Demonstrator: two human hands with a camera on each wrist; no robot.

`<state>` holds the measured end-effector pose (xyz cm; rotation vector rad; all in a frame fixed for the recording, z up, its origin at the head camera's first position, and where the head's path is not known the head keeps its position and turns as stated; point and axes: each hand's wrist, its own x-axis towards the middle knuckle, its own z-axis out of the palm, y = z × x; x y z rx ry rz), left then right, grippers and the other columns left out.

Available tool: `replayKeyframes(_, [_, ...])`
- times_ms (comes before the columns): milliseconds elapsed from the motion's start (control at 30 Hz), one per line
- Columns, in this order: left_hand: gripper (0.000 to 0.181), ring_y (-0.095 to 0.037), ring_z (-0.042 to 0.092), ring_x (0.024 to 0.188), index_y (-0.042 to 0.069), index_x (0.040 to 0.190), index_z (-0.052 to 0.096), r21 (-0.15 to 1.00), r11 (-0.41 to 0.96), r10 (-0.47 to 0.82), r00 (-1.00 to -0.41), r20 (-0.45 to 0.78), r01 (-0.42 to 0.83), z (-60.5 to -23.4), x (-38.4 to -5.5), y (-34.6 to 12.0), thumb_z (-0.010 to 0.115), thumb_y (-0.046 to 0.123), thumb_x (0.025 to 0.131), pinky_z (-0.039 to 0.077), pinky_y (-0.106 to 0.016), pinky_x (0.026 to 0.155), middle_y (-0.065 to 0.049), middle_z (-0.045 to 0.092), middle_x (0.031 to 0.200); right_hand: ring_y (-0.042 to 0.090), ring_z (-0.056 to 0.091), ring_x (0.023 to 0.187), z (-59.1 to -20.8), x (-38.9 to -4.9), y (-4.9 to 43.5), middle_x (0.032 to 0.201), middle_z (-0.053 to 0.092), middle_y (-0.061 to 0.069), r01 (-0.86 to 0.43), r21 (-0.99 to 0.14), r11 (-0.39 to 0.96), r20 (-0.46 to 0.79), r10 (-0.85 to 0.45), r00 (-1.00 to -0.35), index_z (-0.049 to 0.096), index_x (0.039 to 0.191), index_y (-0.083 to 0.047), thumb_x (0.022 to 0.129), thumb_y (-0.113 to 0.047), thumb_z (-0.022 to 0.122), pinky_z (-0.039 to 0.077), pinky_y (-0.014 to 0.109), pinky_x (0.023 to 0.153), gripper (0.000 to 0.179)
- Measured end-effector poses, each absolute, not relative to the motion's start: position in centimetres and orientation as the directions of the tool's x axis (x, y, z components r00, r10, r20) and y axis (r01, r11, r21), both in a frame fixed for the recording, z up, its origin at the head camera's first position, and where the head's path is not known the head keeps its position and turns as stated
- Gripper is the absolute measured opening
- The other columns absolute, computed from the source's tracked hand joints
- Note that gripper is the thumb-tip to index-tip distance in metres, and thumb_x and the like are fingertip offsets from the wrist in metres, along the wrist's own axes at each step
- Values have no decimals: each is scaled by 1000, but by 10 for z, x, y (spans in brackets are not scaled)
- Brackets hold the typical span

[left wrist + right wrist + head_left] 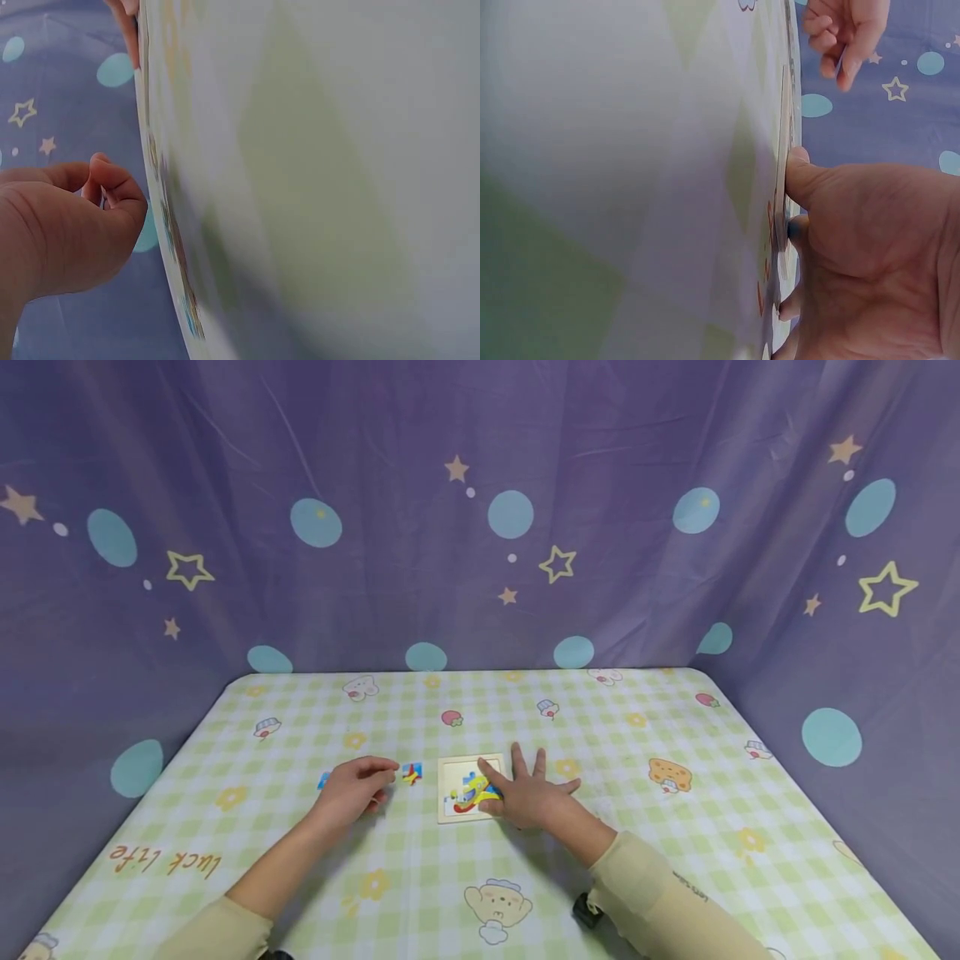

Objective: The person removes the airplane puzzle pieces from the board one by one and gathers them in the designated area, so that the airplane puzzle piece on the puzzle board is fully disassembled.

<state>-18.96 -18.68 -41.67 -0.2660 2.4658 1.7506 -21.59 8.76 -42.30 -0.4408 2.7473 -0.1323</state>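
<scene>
A small square wooden puzzle tray [441,793] lies mid-table, partly filled with colourful pieces [472,795]. My right hand [531,793] rests on its right side, fingers spread, covering part of the picture. Left of the tray, my left hand [356,789] is raised above the cloth with thumb and fingertips together. A thin blue edge between them in the right wrist view looks like a puzzle piece [841,57], mostly hidden. Just beyond those fingertips lies a loose blue, red and yellow puzzle piece [412,773]. Another blue piece [323,780] peeks out left of the left hand.
A green-and-white checked tablecloth [600,877] with cartoon prints covers the table. Purple curtains [390,585] with stars and dots hang behind and at both sides. A black object [587,911] shows beneath the right sleeve.
</scene>
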Motion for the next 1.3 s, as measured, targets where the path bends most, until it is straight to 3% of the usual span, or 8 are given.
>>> replayKeyframes(167, [26, -22, 58, 74, -1, 122, 67, 931, 322, -56, -985, -161, -170, -420, -196, -169, 60, 14, 101, 49, -28, 61, -16, 66, 104, 48, -1, 150, -425, -217, 87, 169, -2, 11, -283, -140, 949, -332, -314, -889, 15, 160, -47, 99, -66, 43, 21, 90, 87, 70])
replayKeyframes(1167, [21, -17, 48, 58, 0, 114, 69, 950, 285, 72, -985, -157, -130, -428, -213, -114, 63, 12, 99, 42, -29, 55, -11, 60, 75, 49, -1, 150, -425, -217, 87, 169, -3, 11, -282, -130, 951, -335, -310, -890, 14, 160, -48, 98, -67, 43, 22, 90, 87, 71])
replayKeyframes(1300, [21, -17, 51, 61, 0, 115, 70, 949, 281, 66, -984, -166, -141, -429, -216, -110, 63, 12, 99, 43, -28, 56, -12, 62, 80, 49, 0, 150, -425, -217, 87, 169, -2, 11, -287, -127, 950, -334, -313, -889, 14, 160, -48, 98, -67, 43, 22, 90, 87, 71])
